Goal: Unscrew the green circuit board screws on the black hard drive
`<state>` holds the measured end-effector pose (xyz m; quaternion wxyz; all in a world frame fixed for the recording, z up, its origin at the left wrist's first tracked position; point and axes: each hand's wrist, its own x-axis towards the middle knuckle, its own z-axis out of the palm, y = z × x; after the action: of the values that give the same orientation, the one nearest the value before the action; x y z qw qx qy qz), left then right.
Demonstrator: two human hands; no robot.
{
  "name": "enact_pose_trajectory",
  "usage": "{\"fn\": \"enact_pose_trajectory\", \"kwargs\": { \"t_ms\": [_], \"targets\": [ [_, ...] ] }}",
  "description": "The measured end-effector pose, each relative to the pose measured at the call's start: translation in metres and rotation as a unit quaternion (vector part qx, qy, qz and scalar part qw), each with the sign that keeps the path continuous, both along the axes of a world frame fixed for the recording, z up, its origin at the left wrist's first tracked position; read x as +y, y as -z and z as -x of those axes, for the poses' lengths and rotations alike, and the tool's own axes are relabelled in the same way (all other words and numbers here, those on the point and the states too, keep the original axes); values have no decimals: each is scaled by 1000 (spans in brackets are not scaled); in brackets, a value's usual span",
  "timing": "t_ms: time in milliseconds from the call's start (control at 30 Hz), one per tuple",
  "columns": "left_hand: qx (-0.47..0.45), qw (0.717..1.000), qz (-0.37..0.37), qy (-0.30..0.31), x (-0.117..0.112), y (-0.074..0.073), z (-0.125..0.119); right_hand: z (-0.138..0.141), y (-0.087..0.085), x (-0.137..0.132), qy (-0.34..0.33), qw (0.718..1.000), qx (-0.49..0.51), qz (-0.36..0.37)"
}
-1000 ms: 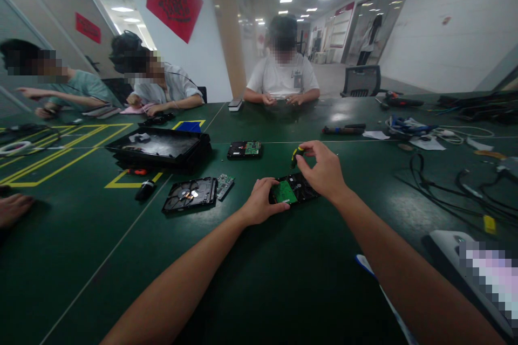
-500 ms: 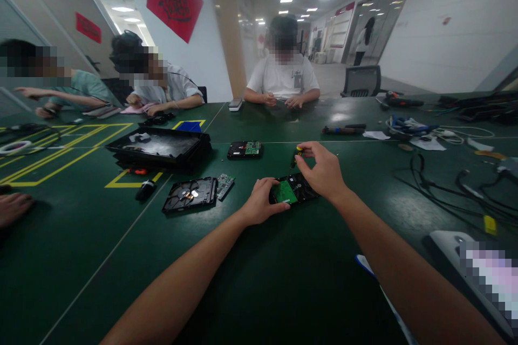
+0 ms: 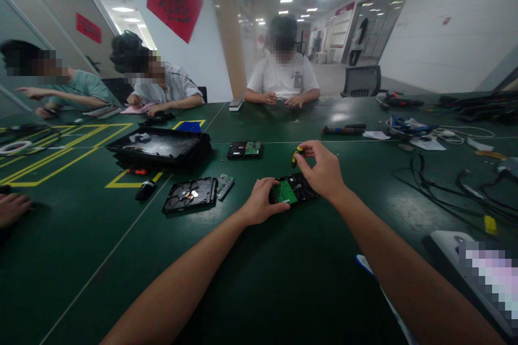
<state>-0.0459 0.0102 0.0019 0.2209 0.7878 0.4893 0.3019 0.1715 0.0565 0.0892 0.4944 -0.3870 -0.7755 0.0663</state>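
Note:
A black hard drive (image 3: 294,188) with a green circuit board lies on the dark green table (image 3: 259,280) in front of me. My left hand (image 3: 261,202) is closed on its near left corner and holds it down. My right hand (image 3: 321,170) pinches the top of a small screwdriver (image 3: 295,156) with a yellow and black handle, which stands upright over the drive's far edge.
An opened drive (image 3: 190,194) and a loose circuit board (image 3: 224,184) lie to the left, another drive (image 3: 244,149) farther back. A black tray (image 3: 159,145) sits at the left. Cables (image 3: 457,183) spread on the right. Three people sit across the table; another person's hand (image 3: 14,207) rests at far left.
My right hand has shifted very slightly on the screwdriver handle. The left hand and the drive have stayed put.

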Motion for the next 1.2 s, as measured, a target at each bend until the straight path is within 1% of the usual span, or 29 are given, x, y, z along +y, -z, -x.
{"fn": "enact_pose_trajectory", "kwargs": {
  "t_ms": [133, 300, 367, 500, 700, 900, 1100, 1200],
  "targets": [
    [1, 1000, 4, 0, -2, -3, 0, 0, -2, -1, -2, 1000, -16, -20],
    [-1, 1000, 9, -2, -4, -7, -2, 0, -1, -1, -9, 1000, -7, 3],
    [-3, 1000, 10, -2, -5, -7, -2, 0, -1, -2, -14, 1000, -15, -4],
    [-4, 1000, 10, 0, -3, -5, -1, 0, -2, -2, -10, 999, -26, -27],
    [-1, 1000, 0, 1, 0, 0, 0, -1, -1, 1, 1, 1000, 0, 2],
    [-6, 1000, -1, -4, -1, 0, 0, 0, -3, -1, 1, 999, -27, -33],
    [-8, 1000, 1, 2, 0, 1, 1, 0, 0, 1, 8, 1000, 9, 0],
    [-7, 1000, 2, 2, 0, 1, 1, 0, -1, 0, 5, 1000, -10, -16]
  ]
}}
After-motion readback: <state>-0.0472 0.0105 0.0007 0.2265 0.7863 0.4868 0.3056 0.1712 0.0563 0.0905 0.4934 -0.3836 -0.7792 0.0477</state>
